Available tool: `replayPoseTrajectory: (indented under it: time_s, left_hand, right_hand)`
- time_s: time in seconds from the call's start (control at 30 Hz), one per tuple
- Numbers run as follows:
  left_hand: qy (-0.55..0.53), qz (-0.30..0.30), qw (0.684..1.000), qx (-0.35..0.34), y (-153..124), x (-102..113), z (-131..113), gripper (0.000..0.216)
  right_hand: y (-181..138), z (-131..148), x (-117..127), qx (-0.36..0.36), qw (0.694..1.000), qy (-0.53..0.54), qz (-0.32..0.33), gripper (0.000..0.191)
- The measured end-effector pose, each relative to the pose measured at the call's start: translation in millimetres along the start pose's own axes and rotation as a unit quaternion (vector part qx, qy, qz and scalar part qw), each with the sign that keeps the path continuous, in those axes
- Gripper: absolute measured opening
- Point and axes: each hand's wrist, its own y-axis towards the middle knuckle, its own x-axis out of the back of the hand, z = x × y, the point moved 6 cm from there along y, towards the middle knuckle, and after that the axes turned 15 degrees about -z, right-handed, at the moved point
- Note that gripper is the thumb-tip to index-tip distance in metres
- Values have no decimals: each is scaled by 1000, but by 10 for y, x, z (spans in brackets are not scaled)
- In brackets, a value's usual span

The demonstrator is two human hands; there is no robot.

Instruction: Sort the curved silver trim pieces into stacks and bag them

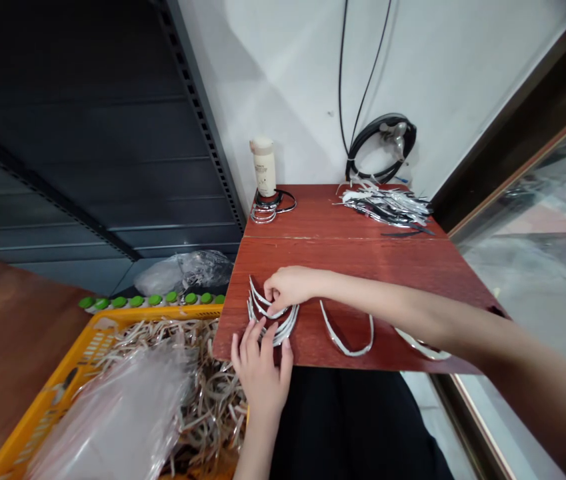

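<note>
Several thin, curved silvery-white bands (290, 327) lie nested together at the near left of the red-brown table (343, 257). My right hand (290, 287) reaches across from the right, thumb and fingers pinched on the uppermost curved band (257, 291). From the near edge, my left hand (261, 370) rests its spread fingers against the lower bands in the nest. A single U-shaped band (354, 353) lies apart in the middle, and another band (427, 350) is partly hidden beneath my right forearm.
A cream bottle (265, 170) stands at the back left beside dark and silvery rings (263, 213). A pile of silver and black strips (390, 205) lies back right, near coiled black cable (355, 150). Left below, a yellow crate (63, 370) holds many bands and a plastic bag (117, 413).
</note>
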Motion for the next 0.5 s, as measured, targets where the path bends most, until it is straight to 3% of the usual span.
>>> replayPoseTrajectory:
  time_s: [0.07, 0.2, 0.33, 0.43, 0.5]
  left_hand:
    - [-9, -14, 1000, 7, -9, -1, 17, 35]
    - [-19, -39, 999, 32, -15, -17, 54, 38]
    - [-12, -27, 999, 34, 12, -47, 80, 38]
    - [-9, -14, 1000, 18, 12, -67, 146, 38]
    - [8, -23, 1000, 0, -10, -94, 221, 41]
  right_hand:
    - [-45, 68, -3, -1, 999, -39, -14, 30]
    - [-121, 238, -42, 15, 995, -89, -42, 18]
    - [-160, 323, -103, 21, 995, -88, -50, 15]
    - [-158, 259, -60, 67, 991, -77, -86, 24]
    - [-155, 48, 73, 83, 985, -66, -136, 37]
